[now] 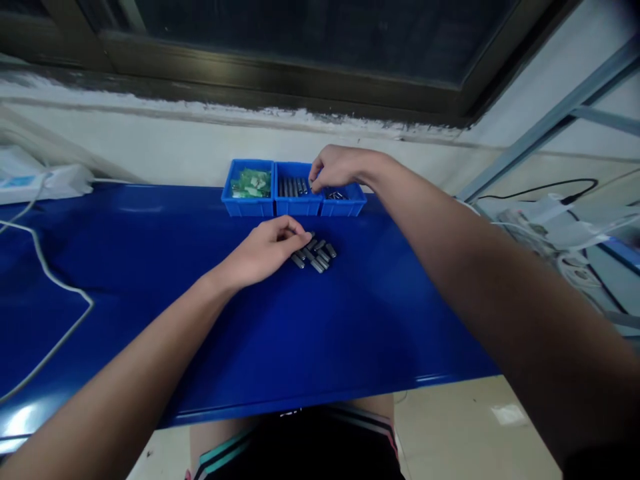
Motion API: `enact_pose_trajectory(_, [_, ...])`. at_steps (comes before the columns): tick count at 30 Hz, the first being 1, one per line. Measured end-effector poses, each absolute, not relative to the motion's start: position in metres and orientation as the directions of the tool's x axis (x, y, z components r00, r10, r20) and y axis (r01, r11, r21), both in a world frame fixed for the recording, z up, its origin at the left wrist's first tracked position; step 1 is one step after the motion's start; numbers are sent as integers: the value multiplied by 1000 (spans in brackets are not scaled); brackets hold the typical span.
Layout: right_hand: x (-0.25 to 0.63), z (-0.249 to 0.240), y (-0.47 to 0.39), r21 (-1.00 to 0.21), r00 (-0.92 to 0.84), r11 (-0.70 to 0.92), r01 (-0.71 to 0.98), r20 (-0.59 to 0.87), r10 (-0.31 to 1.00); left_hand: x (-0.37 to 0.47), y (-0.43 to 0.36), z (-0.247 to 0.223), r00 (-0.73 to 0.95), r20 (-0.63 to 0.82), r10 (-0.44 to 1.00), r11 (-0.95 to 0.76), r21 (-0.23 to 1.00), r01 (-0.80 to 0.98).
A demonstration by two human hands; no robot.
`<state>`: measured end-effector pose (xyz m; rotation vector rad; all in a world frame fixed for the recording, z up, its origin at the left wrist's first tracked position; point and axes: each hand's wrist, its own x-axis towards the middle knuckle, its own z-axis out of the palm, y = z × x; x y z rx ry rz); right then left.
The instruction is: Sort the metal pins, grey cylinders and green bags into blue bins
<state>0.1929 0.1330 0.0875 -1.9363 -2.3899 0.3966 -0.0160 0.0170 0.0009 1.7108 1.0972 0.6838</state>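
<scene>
The person's left hand (273, 250) rests low over the tabletop (310, 347), at the upper left edge of a loose cluster of short metal cylinders (318, 265). Its thumb and forefinger are drawn together at the tips, beside the nearest cylinders; whether a cylinder is pinched between them cannot be told. The cylinders lie on their sides at mixed angles, many touching one another, in front of three blue bins.

The right hand (336, 167) reaches across from the right, above the place where the middle bin (297, 209) and the right bin (343, 209) meet. Its fingers curl down with the tips close together, at the right end of a row of metal cylinders (291, 187) in the middle bin. A bit of metal shows at the fingertips, but whether they are clamped on it cannot be told. The row stands side by side along the left part of that bin.

The left bin (249, 207) holds green packets (253, 182); the right bin holds small metal parts (336, 195), partly under the right hand. The bins sit side by side at the back of the tabletop, near the wall (175, 152). A white power strip (45, 187) lies at the back left, with a white cable (65, 287) running forward across the blue surface.
</scene>
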Motion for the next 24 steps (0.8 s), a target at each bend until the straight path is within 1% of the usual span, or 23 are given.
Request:
enact_pose_trajectory(5, [179,87,148,-76,-242,231,970,-219,945,-15,15,-1,443,-40,896,-152,909,389])
enact_pose_trajectory(11, [153,89,146,104,-193,233,967,-305,933,-13,11,-3,491,-13,871,-174,927,332])
enact_pose_trajectory(20, [145,88,143,239,-139,222,946,-319,938,-9,6,2,500,-34,866,-179,911,372])
enact_pose_trajectory(22, [142,86,145,258,-145,230,938,-310,940,-9,6,2,505,-43,862,-177,908,379])
enact_pose_trajectory(24, [139,83,146,252,-172,247,936,-288,942,-10,6,2,507,-41,861,-183,905,385])
